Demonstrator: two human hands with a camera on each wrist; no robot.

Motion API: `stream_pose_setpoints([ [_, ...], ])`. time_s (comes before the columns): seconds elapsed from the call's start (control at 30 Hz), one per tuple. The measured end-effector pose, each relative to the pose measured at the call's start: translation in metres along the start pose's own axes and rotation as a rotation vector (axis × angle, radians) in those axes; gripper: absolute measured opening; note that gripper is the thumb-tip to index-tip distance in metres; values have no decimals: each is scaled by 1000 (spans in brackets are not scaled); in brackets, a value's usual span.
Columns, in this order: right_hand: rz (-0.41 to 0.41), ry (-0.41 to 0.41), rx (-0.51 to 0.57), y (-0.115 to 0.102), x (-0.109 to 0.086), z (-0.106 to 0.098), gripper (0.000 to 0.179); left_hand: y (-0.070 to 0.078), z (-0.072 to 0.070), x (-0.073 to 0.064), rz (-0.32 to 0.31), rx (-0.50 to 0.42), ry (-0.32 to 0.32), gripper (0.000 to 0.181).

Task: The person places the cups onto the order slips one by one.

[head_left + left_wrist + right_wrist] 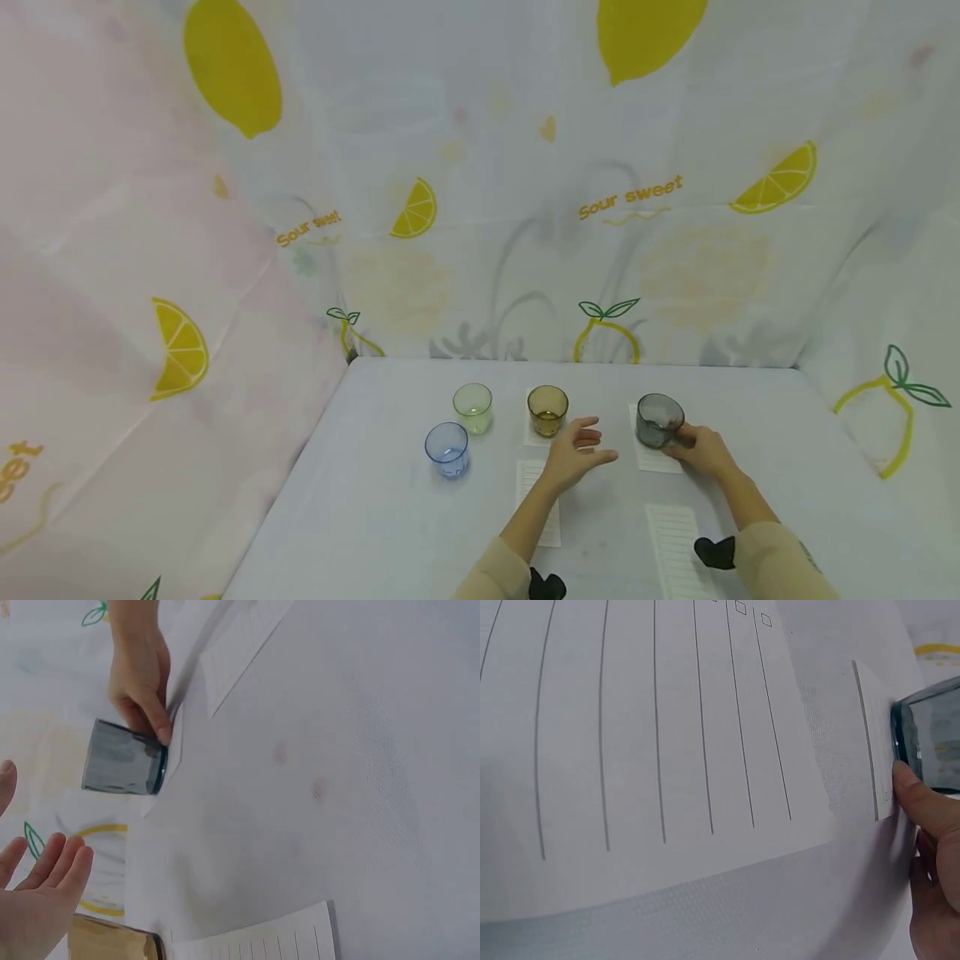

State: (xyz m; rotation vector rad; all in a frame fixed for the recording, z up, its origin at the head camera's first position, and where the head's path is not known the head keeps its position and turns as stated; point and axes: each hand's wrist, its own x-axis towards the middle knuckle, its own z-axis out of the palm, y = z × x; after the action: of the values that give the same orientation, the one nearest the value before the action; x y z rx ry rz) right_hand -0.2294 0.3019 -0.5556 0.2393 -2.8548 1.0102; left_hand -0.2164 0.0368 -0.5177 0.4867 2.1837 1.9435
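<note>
A smoky grey glass (660,421) stands at the right, over a lined paper pad (662,462). My right hand (702,451) holds it low on its right side; the thumb lies by the glass base in the right wrist view. In the left wrist view the same grey glass (124,759) shows its full side. My left hand (573,455) is held with fingers spread and nothing in it, between the grey glass and an amber glass (547,412). The amber glass stands on another paper pad (534,435).
Left of the amber glass are a green glass (473,409) and a blue glass (447,451). Nearer me lie two lined paper sheets, one sheet (551,527) partly under my left forearm and another sheet (678,550) at the right. A lemon-print curtain (480,275) hangs behind the white table (360,508).
</note>
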Motion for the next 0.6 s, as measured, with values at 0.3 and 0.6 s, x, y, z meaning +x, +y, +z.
stream_pose_setpoints([
  [0.3, 78, -12, 23, -3, -10, 1, 61, 14, -39, -29, 134, -92, 83, 57],
  [0.6, 82, 67, 13, -24, -39, -16, 57, 21, -97, -53, 161, -135, 265, 55],
])
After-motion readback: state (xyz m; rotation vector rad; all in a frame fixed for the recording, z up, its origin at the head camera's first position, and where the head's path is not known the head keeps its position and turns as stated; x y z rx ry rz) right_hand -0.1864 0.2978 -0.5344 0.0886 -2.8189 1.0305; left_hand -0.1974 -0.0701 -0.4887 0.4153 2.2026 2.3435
